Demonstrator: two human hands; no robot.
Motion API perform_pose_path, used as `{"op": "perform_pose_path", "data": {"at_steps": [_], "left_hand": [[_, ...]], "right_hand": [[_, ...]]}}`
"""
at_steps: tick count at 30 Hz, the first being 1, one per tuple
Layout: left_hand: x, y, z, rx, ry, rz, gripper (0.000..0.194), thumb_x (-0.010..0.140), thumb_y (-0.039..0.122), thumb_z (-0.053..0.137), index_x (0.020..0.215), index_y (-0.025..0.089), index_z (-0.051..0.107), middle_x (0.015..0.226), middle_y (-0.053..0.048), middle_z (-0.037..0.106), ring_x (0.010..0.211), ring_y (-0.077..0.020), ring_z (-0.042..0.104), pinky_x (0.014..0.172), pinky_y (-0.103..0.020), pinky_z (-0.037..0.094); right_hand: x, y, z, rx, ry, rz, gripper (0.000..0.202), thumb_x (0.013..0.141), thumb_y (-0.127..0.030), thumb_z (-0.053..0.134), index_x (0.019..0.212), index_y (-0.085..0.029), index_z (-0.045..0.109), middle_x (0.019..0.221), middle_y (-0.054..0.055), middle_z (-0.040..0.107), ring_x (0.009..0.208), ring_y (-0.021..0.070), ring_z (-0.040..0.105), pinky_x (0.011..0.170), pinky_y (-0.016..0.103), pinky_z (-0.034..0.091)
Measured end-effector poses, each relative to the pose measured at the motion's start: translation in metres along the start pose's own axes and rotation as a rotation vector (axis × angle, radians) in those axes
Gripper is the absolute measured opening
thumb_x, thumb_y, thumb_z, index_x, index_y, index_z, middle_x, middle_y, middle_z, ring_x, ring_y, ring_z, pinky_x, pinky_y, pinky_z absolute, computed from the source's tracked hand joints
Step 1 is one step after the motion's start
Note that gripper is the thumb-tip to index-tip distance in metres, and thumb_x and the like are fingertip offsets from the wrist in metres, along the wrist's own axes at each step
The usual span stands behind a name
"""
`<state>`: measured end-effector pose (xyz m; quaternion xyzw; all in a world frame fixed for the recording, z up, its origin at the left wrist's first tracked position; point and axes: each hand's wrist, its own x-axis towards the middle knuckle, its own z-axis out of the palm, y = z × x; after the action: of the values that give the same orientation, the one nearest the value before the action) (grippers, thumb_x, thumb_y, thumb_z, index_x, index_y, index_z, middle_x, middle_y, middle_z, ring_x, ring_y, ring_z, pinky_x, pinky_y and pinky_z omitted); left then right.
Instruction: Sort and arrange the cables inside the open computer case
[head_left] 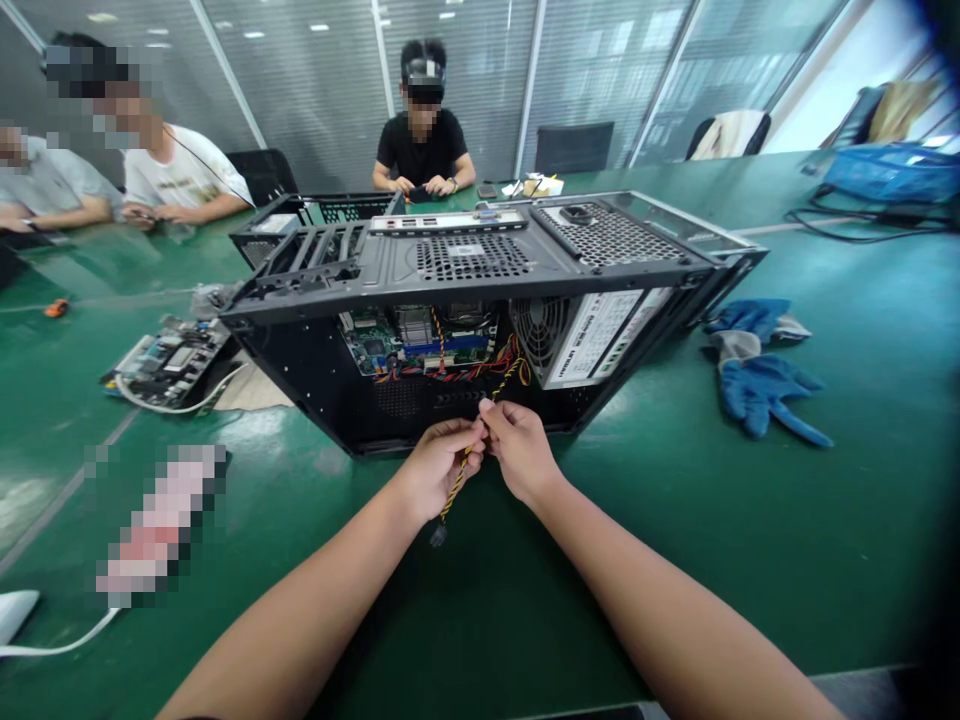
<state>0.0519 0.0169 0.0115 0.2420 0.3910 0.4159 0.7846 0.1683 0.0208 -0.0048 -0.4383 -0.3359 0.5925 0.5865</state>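
A twisted yellow-and-black power cable (454, 492) runs out of the open black computer case (300, 375), with a dark connector (438, 535) hanging at its near end. My left hand (444, 460) pinches this cable just in front of the case opening. Close beside it, fingertips nearly touching, my right hand (519, 445) is closed on the same cable a little higher up. Inside the case, a green motherboard (375, 350) shows behind a bundle of coloured wires (472, 372). A silver power supply (604, 335) with a fan grille sits at the right.
Blue work gloves (765, 385) lie right of the case. On the left are a loose circuit board assembly (176, 355) and a blurred-out device on a white cable (90, 632). A second case (330, 207) stands behind. Several people sit across the green table (840, 560).
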Motion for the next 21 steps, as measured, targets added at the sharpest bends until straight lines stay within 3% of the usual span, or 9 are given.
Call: {"op": "perform_pose_path", "data": {"at_steps": [7,10,12,15,21], "left_hand": [[-0.0037,-0.0005,0.0014,0.523,0.094,0.358,0.022,0.074,0.028,0.069,0.063,0.014,0.057,0.055,0.003,0.054,0.049,-0.0065,0.048,0.050,-0.020,0.036],[-0.0051,0.0006,0.0005,0.754,0.151,0.441,0.021,0.077,0.030,0.066,0.065,0.015,0.058,0.052,0.004,0.054,0.049,-0.0081,0.050,0.050,-0.021,0.035],[-0.0047,0.0003,-0.0008,0.795,0.152,0.452,0.022,0.078,0.030,0.065,0.064,0.015,0.058,0.052,0.003,0.054,0.048,-0.0084,0.050,0.050,-0.022,0.035],[-0.0015,-0.0012,-0.0030,0.560,0.090,0.332,0.022,0.076,0.028,0.068,0.063,0.013,0.059,0.056,0.002,0.057,0.048,-0.0072,0.050,0.050,-0.021,0.035],[0.0047,-0.0006,-0.0056,-0.089,-0.036,-0.107,0.008,0.075,0.013,0.068,0.072,0.009,0.062,0.056,0.003,0.052,0.043,-0.0018,0.044,0.045,-0.015,0.034]], "right_hand": [[-0.0007,0.0032,-0.0022,-0.233,0.097,-0.087,0.045,0.076,-0.052,0.069,0.054,-0.020,0.046,0.046,-0.006,0.039,0.044,0.0084,0.032,0.044,0.026,0.025],[-0.0001,0.0043,-0.0042,-0.302,0.094,-0.120,0.046,0.077,-0.051,0.067,0.052,-0.020,0.045,0.046,-0.006,0.038,0.045,0.0088,0.032,0.045,0.026,0.026],[0.0001,0.0045,-0.0045,-0.299,0.085,-0.122,0.045,0.078,-0.050,0.067,0.052,-0.020,0.045,0.046,-0.006,0.038,0.045,0.0087,0.031,0.045,0.026,0.026],[-0.0001,0.0045,-0.0036,-0.237,0.060,-0.096,0.044,0.077,-0.050,0.068,0.054,-0.020,0.046,0.047,-0.006,0.039,0.045,0.0085,0.032,0.045,0.025,0.026],[0.0003,0.0043,-0.0024,-0.096,-0.019,-0.024,0.043,0.075,-0.054,0.069,0.058,-0.018,0.051,0.050,-0.005,0.045,0.045,0.0076,0.034,0.045,0.024,0.025]]}}
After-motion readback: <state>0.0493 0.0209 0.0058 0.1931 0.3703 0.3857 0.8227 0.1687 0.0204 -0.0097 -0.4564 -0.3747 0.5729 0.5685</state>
